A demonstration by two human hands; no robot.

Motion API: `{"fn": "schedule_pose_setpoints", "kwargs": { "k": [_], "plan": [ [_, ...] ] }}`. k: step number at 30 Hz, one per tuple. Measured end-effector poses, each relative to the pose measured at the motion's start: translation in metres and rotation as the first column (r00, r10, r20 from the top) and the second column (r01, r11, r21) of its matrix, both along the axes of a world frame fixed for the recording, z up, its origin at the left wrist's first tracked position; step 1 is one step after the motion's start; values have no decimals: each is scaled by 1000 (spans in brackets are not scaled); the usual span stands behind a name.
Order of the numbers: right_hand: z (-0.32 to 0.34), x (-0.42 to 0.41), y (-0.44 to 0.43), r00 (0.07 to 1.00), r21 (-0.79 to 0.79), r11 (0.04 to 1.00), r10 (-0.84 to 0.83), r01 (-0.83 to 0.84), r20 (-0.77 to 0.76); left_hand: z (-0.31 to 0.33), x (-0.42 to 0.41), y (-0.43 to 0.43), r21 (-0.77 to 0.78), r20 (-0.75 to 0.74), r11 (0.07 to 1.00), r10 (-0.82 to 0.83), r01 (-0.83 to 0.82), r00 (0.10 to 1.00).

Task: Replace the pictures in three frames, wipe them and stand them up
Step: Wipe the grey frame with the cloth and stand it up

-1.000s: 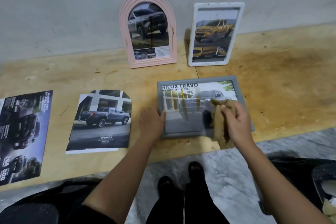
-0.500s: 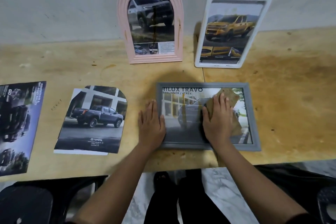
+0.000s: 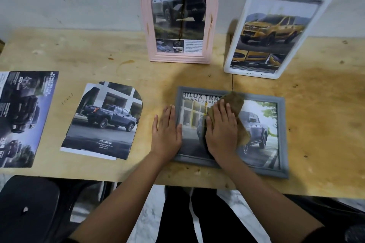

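A grey frame (image 3: 282,136) with a truck picture lies flat on the wooden table (image 3: 118,61) near its front edge. My right hand (image 3: 222,130) presses a brown cloth (image 3: 235,100) flat on the frame's glass. Flat on the table, my left hand (image 3: 166,130) rests with fingers apart, its thumb against the frame's left edge. A pink arched frame (image 3: 146,25) and a white frame (image 3: 233,61) stand upright against the wall behind, each holding a truck picture.
An arch-cut loose picture (image 3: 102,122) of a dark truck lies left of my left hand. A dark brochure page (image 3: 21,116) lies at the far left edge. A black chair seat (image 3: 29,207) sits below the table's front left.
My right hand went from holding the bunched cloth above the frame to pressing it flat on the glass, and has slid it toward the frame's upper left. The view moved closer.
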State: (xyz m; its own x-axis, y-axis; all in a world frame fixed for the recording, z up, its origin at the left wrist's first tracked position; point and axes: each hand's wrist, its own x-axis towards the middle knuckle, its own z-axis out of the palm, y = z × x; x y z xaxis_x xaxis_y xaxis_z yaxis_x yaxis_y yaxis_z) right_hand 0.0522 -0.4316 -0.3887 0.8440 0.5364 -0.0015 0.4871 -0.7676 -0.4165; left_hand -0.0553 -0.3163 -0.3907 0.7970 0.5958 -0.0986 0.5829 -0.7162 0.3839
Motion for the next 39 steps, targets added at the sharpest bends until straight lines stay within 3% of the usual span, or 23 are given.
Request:
{"fn": "schedule_pose_setpoints", "kwargs": {
  "k": [11, 22, 28, 35, 39],
  "plan": [
    [0, 7, 19, 961, -62, 959, 275, -276, -29, 1, 1, 0, 0, -12, 1000, 12, -12, 1000],
    [5, 27, 28, 816, 145, 826, 562, -545, -134, 1, 0, -1, 20, -30, 1000, 22, -21, 999],
    [13, 32, 16, 727, 335, 747, 653, -574, -212, 2, 2, -2, -12, -29, 999, 51, -52, 998],
    [16, 42, -13, 692, 341, 748, 659, -569, -293, 6, 3, -4, -35, -5, 997, 68, -68, 998],
    [19, 49, -38, 583, 432, 765, 644, -479, -495, 5, 3, -4, -36, -11, 996, 79, -79, 997]
  ]
}}
